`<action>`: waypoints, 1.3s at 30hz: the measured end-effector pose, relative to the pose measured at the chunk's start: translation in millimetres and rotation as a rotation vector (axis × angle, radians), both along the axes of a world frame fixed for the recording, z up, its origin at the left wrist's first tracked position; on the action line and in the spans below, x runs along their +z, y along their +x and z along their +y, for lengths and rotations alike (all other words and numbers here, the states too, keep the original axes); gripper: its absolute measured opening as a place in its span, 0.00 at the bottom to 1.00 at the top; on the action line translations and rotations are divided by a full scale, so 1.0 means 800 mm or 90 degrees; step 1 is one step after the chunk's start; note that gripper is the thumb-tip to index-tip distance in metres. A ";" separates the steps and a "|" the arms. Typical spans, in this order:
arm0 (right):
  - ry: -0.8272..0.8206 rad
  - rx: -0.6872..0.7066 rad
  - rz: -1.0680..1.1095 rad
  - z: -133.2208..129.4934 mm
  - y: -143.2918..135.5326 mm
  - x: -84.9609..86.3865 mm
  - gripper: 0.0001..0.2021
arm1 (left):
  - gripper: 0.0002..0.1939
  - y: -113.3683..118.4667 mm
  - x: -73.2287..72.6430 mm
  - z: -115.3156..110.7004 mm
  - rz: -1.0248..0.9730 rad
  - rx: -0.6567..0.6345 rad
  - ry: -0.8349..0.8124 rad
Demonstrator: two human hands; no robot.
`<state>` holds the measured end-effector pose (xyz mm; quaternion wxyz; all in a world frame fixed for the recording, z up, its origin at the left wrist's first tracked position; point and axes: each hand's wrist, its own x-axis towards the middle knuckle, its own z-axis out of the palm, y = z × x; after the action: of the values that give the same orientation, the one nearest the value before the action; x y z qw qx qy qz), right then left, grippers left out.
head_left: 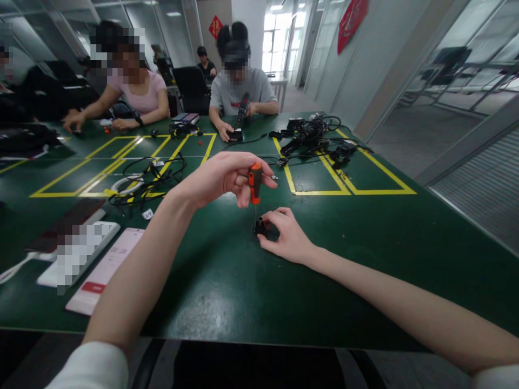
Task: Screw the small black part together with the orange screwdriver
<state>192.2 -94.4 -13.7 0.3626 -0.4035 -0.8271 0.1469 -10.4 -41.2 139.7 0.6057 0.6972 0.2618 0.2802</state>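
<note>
My left hand (225, 178) is closed around the handle of an orange and dark grey screwdriver (255, 183), which stands upright with its thin shaft pointing down. The shaft reaches a small black part (258, 228) on the green table (227, 281); whether its tip sits in a screw is too small to tell. My right hand (290, 235) pinches that black part from the right between thumb and fingers, low against the tabletop.
Left of my forearm lie a lit phone (117, 265), a white power bank (87, 251) and a dark phone (67, 224). Tangled black cables (156, 181) lie beyond them, and a larger cable heap (312, 135) at the back right. Across the table a person (243, 89) holds a power tool.
</note>
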 end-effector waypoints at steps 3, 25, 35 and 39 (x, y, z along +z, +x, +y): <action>0.007 0.000 0.003 0.000 0.000 -0.002 0.07 | 0.13 -0.002 0.000 -0.001 -0.009 0.034 0.030; -0.019 0.007 -0.006 0.002 0.000 0.003 0.08 | 0.22 -0.003 -0.006 0.006 0.004 -0.076 -0.123; -0.011 0.004 -0.003 0.003 0.000 0.001 0.08 | 0.23 -0.002 -0.004 0.000 0.047 -0.003 -0.032; -0.012 0.009 0.002 0.003 0.000 0.001 0.08 | 0.28 -0.003 -0.007 0.006 0.042 -0.038 -0.079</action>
<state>192.5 -92.0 -12.8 0.3593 -0.4008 -0.8278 0.1581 -13.1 -36.3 134.4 0.6471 0.6746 0.2772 0.2221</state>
